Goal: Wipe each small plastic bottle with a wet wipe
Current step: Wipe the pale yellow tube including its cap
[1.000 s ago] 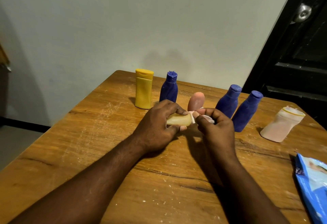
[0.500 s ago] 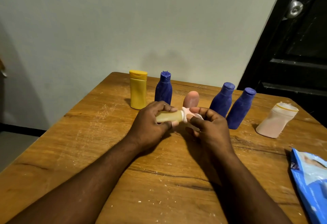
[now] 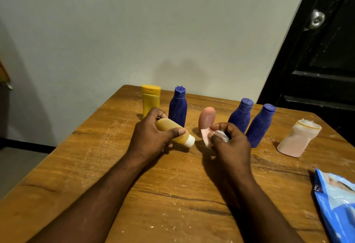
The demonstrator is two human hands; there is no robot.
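Left grip clasps smooth white-capped amber bottle, tilted; right grip pinches crumpled wipe.

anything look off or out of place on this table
The pale bottle at the right end looks odd: its top shows a ragged white rim above a yellow ring, seemingly uncapped, unlike the capped blue bottle beside it. White specks dot the table.

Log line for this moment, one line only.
left hand: holds tan bottle | right hand: pinches wet wipe | wipe and bottle apart
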